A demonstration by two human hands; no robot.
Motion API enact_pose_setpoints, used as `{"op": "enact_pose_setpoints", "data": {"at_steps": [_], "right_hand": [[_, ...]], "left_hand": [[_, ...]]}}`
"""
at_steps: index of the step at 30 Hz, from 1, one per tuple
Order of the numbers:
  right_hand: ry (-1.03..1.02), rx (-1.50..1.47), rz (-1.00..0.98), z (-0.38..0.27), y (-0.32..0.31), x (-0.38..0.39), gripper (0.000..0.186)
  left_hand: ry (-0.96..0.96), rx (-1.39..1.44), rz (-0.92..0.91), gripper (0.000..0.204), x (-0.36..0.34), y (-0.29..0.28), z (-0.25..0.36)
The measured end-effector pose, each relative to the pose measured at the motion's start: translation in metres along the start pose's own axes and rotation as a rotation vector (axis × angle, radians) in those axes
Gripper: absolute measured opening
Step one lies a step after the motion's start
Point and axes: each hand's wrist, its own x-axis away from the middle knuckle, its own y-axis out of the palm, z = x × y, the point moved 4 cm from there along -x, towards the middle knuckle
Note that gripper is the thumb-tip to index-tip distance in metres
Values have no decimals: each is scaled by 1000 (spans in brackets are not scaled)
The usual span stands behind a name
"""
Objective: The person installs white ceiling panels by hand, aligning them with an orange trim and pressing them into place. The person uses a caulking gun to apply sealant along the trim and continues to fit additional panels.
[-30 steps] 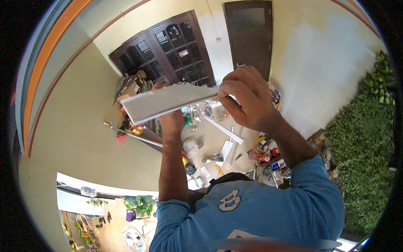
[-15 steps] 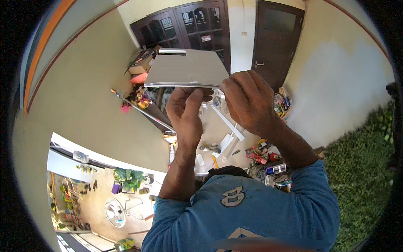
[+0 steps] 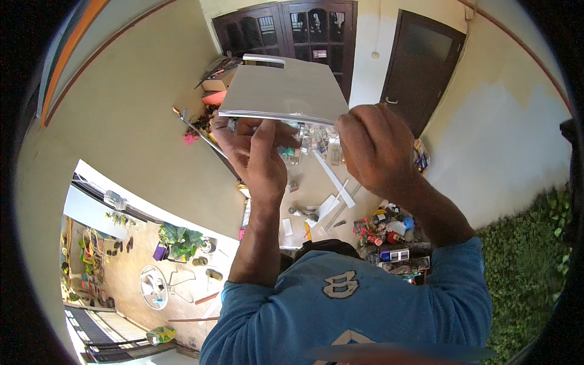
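Note:
A light grey flat panel [image 3: 283, 85] is held raised in front of me, with a short white strip [image 3: 263, 59] along its far left edge and a rimmed near edge. My left hand [image 3: 252, 152] is beneath its near left part, thumb at the edge and fingers spread, partly hidden underneath, supporting it. My right hand [image 3: 377, 149] grips the near right corner with curled fingers.
Brown double doors [image 3: 283, 27] and a single door [image 3: 420, 61] stand ahead. Strips and tools [image 3: 328, 176] lie on the floor below. Clutter with pink flowers [image 3: 377, 231] is at lower right, beside a leafy green wall [image 3: 517, 255]. A patio with a round table [image 3: 152, 286] shows lower left.
The panel has turned from a slant to nearly level and moved up and rightward in view. My left hand has shifted under its near edge, and its fingers have spread.

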Motion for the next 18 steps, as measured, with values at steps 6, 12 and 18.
{"op": "enact_pose_setpoints", "data": {"at_steps": [6,12,18], "right_hand": [[17,-52,11,-5,18,6,30],[-20,-71,-27,-8,21,8,31],[-85,-30,-62,-9,22,-1,29]], "left_hand": [[-132,-23,-154,81,6,5,-4],[-101,23,-109,78,2,-1,2],[-107,-7,-63,76,-6,0,9]]}}
